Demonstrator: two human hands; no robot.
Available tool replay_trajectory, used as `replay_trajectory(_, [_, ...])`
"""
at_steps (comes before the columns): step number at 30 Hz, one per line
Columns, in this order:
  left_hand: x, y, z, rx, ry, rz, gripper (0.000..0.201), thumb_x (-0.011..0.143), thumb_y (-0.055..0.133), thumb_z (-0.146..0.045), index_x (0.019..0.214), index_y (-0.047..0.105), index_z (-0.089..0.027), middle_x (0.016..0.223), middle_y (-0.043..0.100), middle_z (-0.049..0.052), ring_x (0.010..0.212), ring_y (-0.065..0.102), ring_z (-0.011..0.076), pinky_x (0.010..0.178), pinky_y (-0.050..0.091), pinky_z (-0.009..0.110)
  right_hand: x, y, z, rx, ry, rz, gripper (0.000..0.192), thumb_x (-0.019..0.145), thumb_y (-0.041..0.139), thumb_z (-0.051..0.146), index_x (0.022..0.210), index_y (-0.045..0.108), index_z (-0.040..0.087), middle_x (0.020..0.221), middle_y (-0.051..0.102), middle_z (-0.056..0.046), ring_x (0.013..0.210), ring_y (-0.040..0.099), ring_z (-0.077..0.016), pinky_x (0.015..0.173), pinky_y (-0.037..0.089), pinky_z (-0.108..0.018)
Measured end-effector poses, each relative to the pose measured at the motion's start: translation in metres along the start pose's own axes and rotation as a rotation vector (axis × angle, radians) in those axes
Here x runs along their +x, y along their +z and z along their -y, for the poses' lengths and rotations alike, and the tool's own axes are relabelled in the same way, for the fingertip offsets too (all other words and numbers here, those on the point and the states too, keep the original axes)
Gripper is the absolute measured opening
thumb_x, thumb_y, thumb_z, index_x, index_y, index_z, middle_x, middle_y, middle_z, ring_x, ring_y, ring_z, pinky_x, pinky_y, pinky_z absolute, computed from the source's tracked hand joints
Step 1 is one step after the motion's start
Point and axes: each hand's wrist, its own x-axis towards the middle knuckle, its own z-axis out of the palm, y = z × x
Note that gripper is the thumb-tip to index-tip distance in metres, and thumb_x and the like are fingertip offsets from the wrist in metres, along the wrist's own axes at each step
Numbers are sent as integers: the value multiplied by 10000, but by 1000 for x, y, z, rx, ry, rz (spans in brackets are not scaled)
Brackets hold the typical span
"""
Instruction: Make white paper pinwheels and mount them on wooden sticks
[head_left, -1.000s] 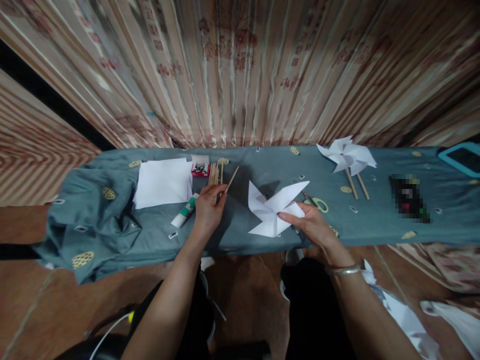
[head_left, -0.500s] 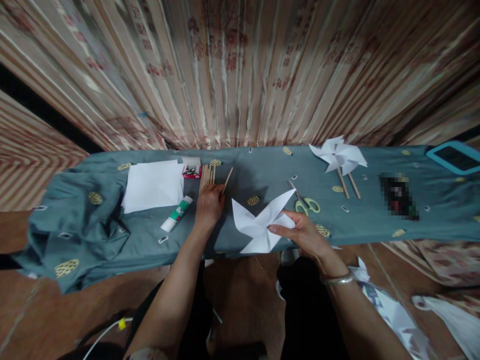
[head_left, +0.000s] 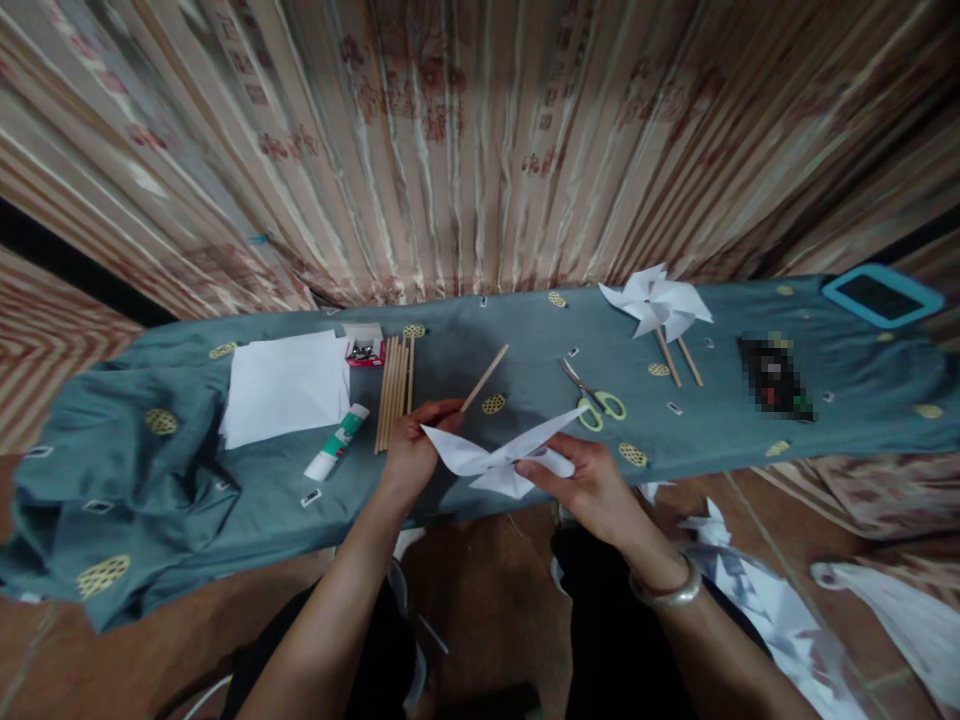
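Between the fingers of my left hand (head_left: 417, 450) is a thin wooden stick (head_left: 486, 376), its free end slanting up and to the right. My right hand (head_left: 587, 487) grips a white paper pinwheel (head_left: 498, 466) near its centre, thumb on top. The pinwheel is tilted, and one of its points reaches in front of my left hand. Left of that hand lie several more wooden sticks (head_left: 392, 390) side by side, with a small red box of metal pins (head_left: 365, 346) beyond them. Green-handled scissors (head_left: 589, 398) rest beyond my right hand.
White paper sheets (head_left: 285, 388) and a glue stick (head_left: 336, 443) lie on the left of the cloth-covered table (head_left: 540, 330). Pinwheels on sticks (head_left: 660, 302), a blurred dark object (head_left: 775, 378) and a blue-framed tablet (head_left: 883, 296) are at the right. A pleated curtain (head_left: 465, 150) hangs behind.
My left hand has lifted one stick away from the row and brought it right, close to the pinwheel. The pinwheel in my right hand has tilted. The view has shifted slightly.
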Motion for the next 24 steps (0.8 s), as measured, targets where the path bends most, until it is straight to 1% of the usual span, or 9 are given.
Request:
replay_trajectory(2, [-7,1,-2,-119,-109,26,288,655,737,-354,854,744,-145,590,595,-10,504,471,86,468,352,196,-2,1,6,-133,-149,-115,100,851,651,274,900,719,220,851,737,-27,780,677,-175,731,537,-302])
replay_trajectory(4, [-13,1,-4,-194,-144,79,293,643,754,-374,819,738,-141,528,545,-29,467,422,64,437,297,176,-3,-1,11,-206,-274,-196,79,873,625,229,907,695,218,879,726,-34,823,671,-177,766,530,-316])
replay_trajectory(6, [-18,1,-7,-212,-139,125,286,651,766,-388,782,730,-137,512,521,-34,452,392,51,420,260,168,-5,-4,16,-241,-375,-230,97,890,592,176,938,666,217,893,710,-35,852,655,-175,789,520,-331])
replay_trajectory(9, [-28,2,-14,-204,-145,123,289,634,788,-392,760,725,-140,534,523,-32,456,396,50,408,249,165,-8,-8,21,-279,-470,-256,157,890,567,119,1000,629,211,931,689,-44,898,628,-180,820,501,-355])
replay_trajectory(14, [-41,-2,-15,-72,-110,152,270,685,756,-374,603,671,-131,538,525,-17,477,420,56,442,295,176,-10,-8,25,-303,-517,-274,198,884,557,85,1033,605,207,937,677,-47,900,627,-181,833,493,-370])
replay_trajectory(16, [-45,-5,-13,-47,-94,156,251,697,743,-371,642,677,-135,559,544,-13,487,433,63,455,309,183,-10,-8,24,-297,-520,-287,223,877,552,67,1040,601,212,943,678,-46,901,628,-181,830,496,-373])
replay_trajectory(19, [-49,-9,-10,-38,-105,157,244,702,734,-378,771,691,-148,556,550,-23,482,425,70,455,298,189,-10,-8,24,-285,-526,-306,261,860,554,46,1054,598,215,952,681,-49,910,632,-189,821,506,-377])
replay_trajectory(21, [-50,-10,-10,-27,-104,166,245,708,728,-380,778,681,-150,543,544,-26,482,420,75,461,298,196,-10,-8,23,-275,-536,-307,288,848,551,37,1068,596,217,958,681,-52,928,635,-198,823,512,-382])
replay_trajectory(24, [-51,-12,-10,-5,-88,192,233,731,709,-380,736,668,-151,541,538,-22,495,431,84,479,317,209,-11,-8,23,-260,-545,-302,334,829,538,23,1087,594,227,967,680,-48,945,638,-206,824,517,-386])
